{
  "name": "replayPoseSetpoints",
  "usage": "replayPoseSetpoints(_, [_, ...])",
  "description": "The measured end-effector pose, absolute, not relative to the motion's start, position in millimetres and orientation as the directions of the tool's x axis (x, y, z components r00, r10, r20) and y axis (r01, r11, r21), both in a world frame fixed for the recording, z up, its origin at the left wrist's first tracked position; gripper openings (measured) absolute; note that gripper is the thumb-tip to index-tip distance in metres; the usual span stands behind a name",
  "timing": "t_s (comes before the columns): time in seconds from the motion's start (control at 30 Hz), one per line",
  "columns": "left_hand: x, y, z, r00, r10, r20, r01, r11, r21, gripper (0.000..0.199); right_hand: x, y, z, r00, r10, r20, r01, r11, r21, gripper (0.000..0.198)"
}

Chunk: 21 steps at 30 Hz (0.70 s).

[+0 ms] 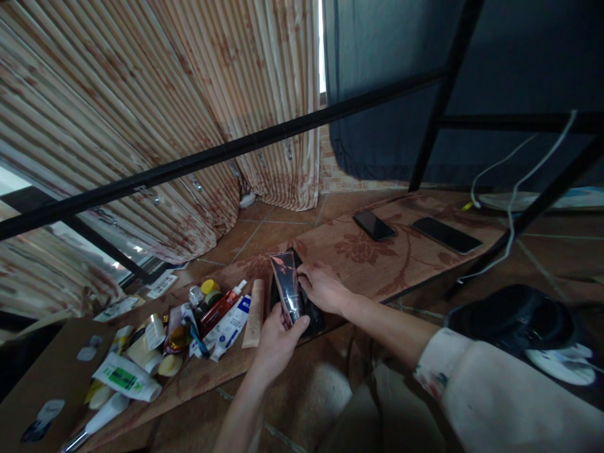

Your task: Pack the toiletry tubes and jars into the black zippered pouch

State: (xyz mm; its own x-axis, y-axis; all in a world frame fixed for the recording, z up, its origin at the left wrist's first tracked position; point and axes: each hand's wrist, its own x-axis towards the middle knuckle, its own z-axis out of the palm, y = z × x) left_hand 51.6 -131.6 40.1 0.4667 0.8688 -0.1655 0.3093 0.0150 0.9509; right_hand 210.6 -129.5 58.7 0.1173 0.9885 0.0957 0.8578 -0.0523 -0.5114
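Observation:
A dark, shiny squeeze tube (285,282) is tilted up in front of me, its flat end away from me. My left hand (278,343) grips it round the lower, capped end, with the thumb along the right side. My right hand (323,287) is at the tube's upper right edge, fingers curled in; what they pinch there is hidden. Beneath the tube and both hands lies a flat black item (314,321), mostly covered. Just left of it rests a beige tube (255,314), beside a white and blue tube (234,330) and a red bottle (221,313).
More tubes and bottles, among them a white and green tube (126,377), crowd the left of the patterned cloth-covered bench (325,251) by a cardboard box (42,377). Two phones (374,225) lie on the right. A black metal bar (264,138) crosses ahead; a white cable (510,214) hangs right.

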Motion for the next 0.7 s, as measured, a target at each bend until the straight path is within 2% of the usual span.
replayPoseSetpoints(0.27, [52.6,-133.2,44.3,0.463,0.871,-0.166,0.291,0.027,0.956,0.044,211.2,-128.7,55.2,0.118,0.985,0.128,0.843,-0.031,-0.537,0.029])
replayPoseSetpoints(0.7, [52.9,-131.6,50.0,0.406,0.901,-0.155,0.360,-0.002,0.933,0.044,211.4,-127.2,52.0,0.126,0.979,0.159,0.829,-0.016,-0.560,0.025])
